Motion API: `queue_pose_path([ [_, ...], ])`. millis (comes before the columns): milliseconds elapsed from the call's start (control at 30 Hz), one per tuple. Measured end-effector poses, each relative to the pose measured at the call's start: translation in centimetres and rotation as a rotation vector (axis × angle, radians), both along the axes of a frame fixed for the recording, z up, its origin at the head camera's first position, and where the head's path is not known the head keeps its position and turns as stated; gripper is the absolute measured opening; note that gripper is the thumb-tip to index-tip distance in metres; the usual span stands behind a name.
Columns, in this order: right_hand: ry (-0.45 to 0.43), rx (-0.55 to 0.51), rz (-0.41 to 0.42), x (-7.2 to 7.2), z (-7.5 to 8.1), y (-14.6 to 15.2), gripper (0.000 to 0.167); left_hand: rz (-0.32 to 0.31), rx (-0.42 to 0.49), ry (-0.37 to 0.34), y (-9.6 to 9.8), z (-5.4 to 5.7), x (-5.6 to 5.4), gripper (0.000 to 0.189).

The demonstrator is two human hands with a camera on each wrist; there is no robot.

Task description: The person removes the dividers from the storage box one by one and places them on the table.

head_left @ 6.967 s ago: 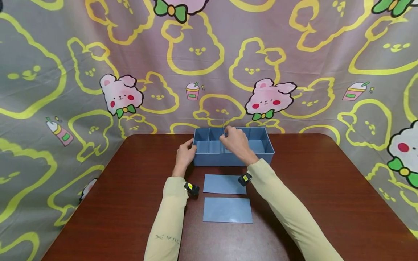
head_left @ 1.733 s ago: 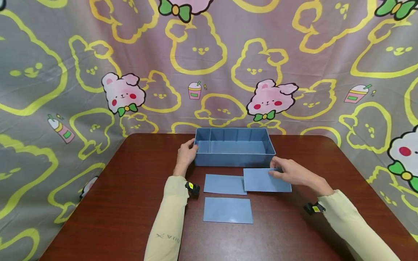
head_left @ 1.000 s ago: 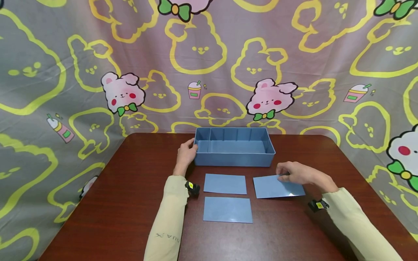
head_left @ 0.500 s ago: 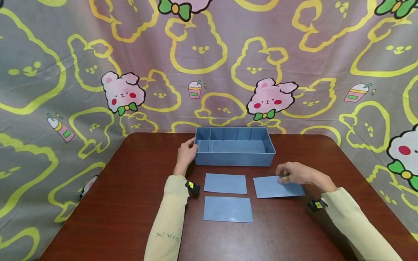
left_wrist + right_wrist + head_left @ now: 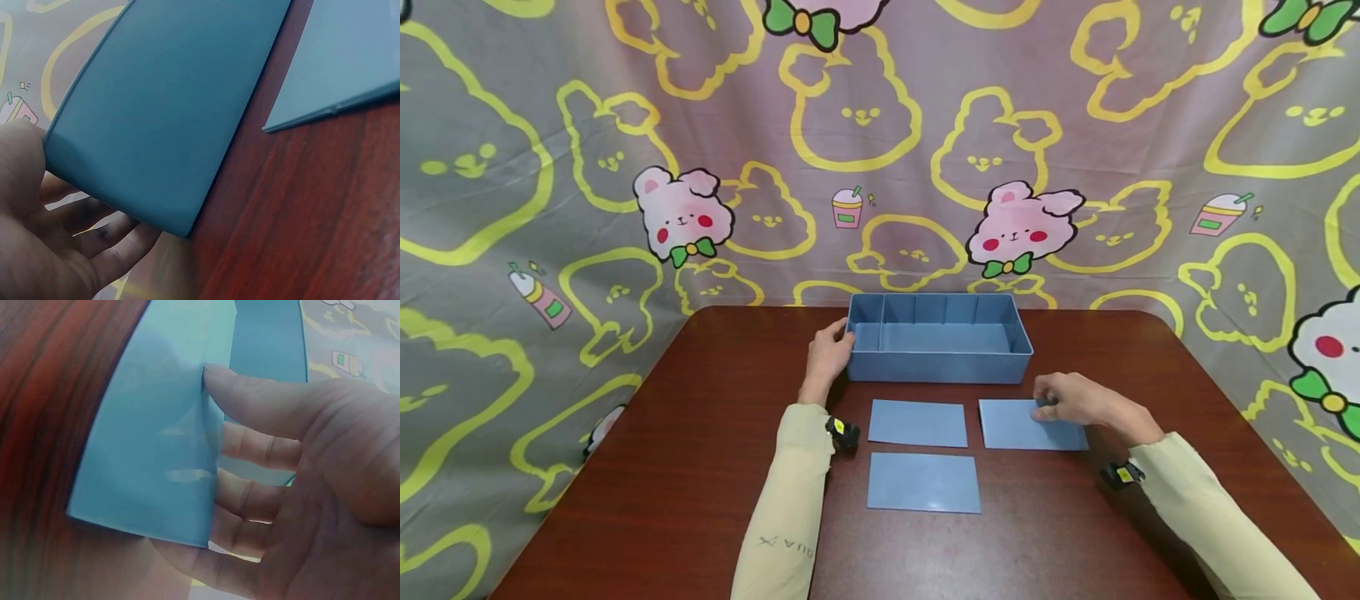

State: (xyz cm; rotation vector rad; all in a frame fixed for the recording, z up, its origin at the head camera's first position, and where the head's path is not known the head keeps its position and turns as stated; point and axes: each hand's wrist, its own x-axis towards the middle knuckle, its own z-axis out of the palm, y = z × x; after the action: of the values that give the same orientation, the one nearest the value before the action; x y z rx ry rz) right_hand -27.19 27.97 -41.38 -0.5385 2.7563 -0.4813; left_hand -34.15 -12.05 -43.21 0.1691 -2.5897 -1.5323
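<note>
A blue divider tray (image 5: 940, 367) stands at the back of the table, one thin divider (image 5: 882, 325) upright near its left end. My left hand (image 5: 828, 354) grips that end, thumb at the rim and fingers against the outer wall, as the left wrist view shows. To the right, in front of the tray, my right hand (image 5: 1071, 398) pinches a blue divider panel (image 5: 1015, 429) by its far edge. In the right wrist view the thumb lies on the panel (image 5: 150, 444), fingers behind it. Whether it touches the table fully, I cannot tell.
Two more blue panels lie flat in the middle, a farther panel (image 5: 917, 423) and a nearer panel (image 5: 923, 483). The brown table (image 5: 737, 483) ends at the back against a patterned curtain (image 5: 760, 117).
My right hand took a divider out of the tray and brought it down right of the other panels. In the last half second that panel turned straighter. The left hand stayed on the tray.
</note>
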Motion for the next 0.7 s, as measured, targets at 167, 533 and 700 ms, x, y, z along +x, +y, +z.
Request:
queue_pose_path([
  [167,0.009,0.017,-0.014,0.09,-0.02,-0.25,0.026,-0.002,0.008,-0.007,0.0,0.03,0.02,0.047],
  [533,0.094,0.067,-0.009,0.28,-0.1,-0.62,0.03,-0.005,-0.004,-0.018,-0.12,-0.13,-0.05,0.049],
  [700,0.107,0.062,0.0,0.42,0.46,-0.39,0.03,-0.007,-0.004,-0.016,-0.13,-0.11,-0.15,0.049],
])
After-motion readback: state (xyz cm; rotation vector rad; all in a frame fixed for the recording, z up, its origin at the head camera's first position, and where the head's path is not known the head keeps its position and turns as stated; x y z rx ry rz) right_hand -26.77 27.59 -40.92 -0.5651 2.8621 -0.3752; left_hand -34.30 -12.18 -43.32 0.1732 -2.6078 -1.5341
